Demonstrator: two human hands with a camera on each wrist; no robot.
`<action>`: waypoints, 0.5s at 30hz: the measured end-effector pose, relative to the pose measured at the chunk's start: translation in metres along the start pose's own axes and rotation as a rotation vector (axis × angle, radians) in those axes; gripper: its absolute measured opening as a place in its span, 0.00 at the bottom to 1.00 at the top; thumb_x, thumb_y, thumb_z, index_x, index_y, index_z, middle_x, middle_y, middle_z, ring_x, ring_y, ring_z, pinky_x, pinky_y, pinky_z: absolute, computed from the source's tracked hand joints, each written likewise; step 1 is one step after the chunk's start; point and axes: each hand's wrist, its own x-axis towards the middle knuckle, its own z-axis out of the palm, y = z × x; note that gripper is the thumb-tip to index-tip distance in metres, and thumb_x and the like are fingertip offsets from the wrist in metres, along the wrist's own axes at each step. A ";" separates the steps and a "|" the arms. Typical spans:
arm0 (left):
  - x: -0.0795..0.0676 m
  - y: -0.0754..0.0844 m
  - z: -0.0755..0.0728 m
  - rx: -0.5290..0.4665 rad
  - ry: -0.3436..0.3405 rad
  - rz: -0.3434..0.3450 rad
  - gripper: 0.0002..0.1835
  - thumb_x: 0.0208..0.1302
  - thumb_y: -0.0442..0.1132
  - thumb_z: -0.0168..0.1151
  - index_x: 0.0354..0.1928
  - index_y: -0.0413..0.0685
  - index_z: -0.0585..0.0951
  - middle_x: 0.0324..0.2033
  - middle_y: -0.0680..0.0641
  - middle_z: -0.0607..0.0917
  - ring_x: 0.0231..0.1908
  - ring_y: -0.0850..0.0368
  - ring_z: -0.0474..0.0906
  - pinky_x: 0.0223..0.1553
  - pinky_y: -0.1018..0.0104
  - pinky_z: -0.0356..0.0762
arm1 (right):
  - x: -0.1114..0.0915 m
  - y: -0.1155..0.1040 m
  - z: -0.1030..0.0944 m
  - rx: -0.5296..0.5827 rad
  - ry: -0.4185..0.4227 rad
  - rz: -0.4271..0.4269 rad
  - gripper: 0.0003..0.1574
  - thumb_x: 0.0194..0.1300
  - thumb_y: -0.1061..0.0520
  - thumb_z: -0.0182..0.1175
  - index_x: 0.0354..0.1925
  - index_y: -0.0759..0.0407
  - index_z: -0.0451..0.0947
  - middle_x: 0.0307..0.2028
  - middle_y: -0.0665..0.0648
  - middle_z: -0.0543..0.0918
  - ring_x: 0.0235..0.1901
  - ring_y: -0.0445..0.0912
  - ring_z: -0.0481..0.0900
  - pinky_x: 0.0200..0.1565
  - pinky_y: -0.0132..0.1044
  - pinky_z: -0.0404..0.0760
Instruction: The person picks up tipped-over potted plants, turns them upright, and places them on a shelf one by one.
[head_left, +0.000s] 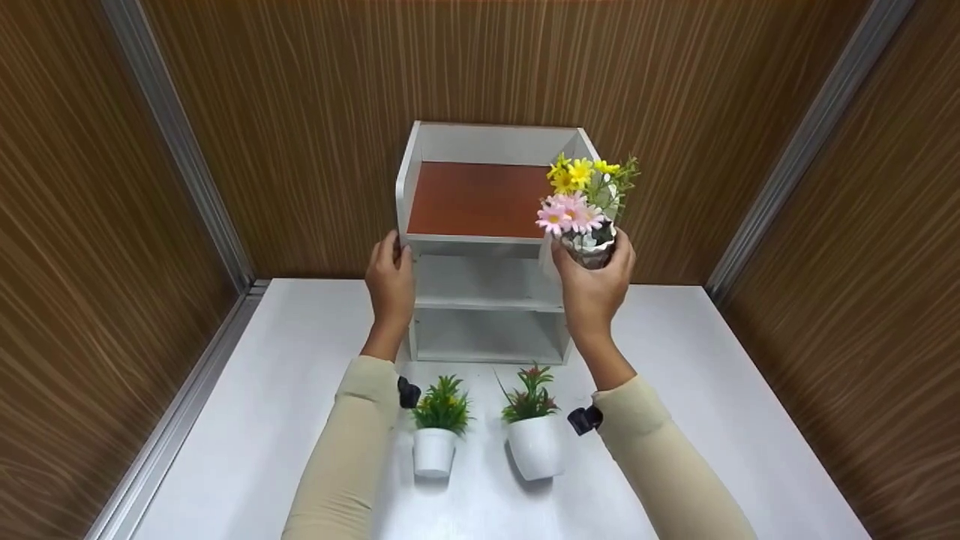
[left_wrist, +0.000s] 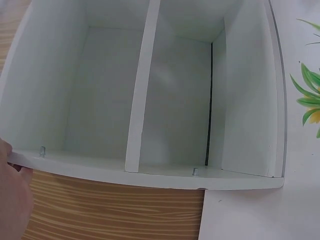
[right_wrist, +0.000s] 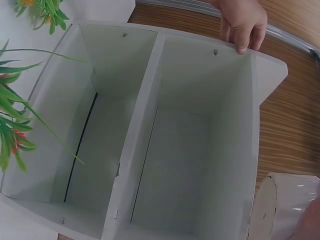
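Note:
A white shelf unit with a reddish-brown top panel stands against the back wall. My left hand grips its left side panel near the upper front corner, thumb on the front edge in the right wrist view. In my right hand is a potted artificial plant with pink and yellow flowers, held by its pot between thumb and fingers. It is raised at the unit's upper right front. From the right wrist, the underside of that white pot shows beside the upper board.
Two white pots with artificial plants lie in front of the unit: one with green and yellow leaves, one with reddish tips. Both compartments below the top hold nothing. Wood-patterned walls enclose the white table.

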 end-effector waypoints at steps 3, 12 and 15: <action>0.000 0.000 0.000 -0.004 -0.001 -0.001 0.22 0.77 0.39 0.54 0.68 0.39 0.73 0.56 0.42 0.79 0.59 0.52 0.78 0.60 0.62 0.79 | 0.002 -0.001 0.002 -0.003 0.003 -0.006 0.56 0.49 0.44 0.80 0.69 0.61 0.65 0.64 0.59 0.71 0.64 0.49 0.70 0.65 0.47 0.70; 0.000 0.001 -0.001 0.000 0.004 -0.012 0.21 0.76 0.37 0.55 0.68 0.40 0.73 0.56 0.41 0.80 0.59 0.52 0.78 0.60 0.61 0.80 | 0.010 -0.002 0.011 -0.043 0.016 -0.003 0.55 0.50 0.44 0.79 0.69 0.62 0.66 0.63 0.59 0.72 0.63 0.50 0.70 0.64 0.46 0.71; 0.000 0.001 -0.001 0.003 0.008 -0.010 0.21 0.77 0.38 0.55 0.68 0.40 0.73 0.56 0.42 0.79 0.59 0.52 0.78 0.60 0.62 0.80 | 0.014 -0.003 0.016 -0.062 0.022 0.001 0.55 0.50 0.44 0.78 0.69 0.62 0.65 0.63 0.60 0.72 0.63 0.50 0.70 0.64 0.46 0.71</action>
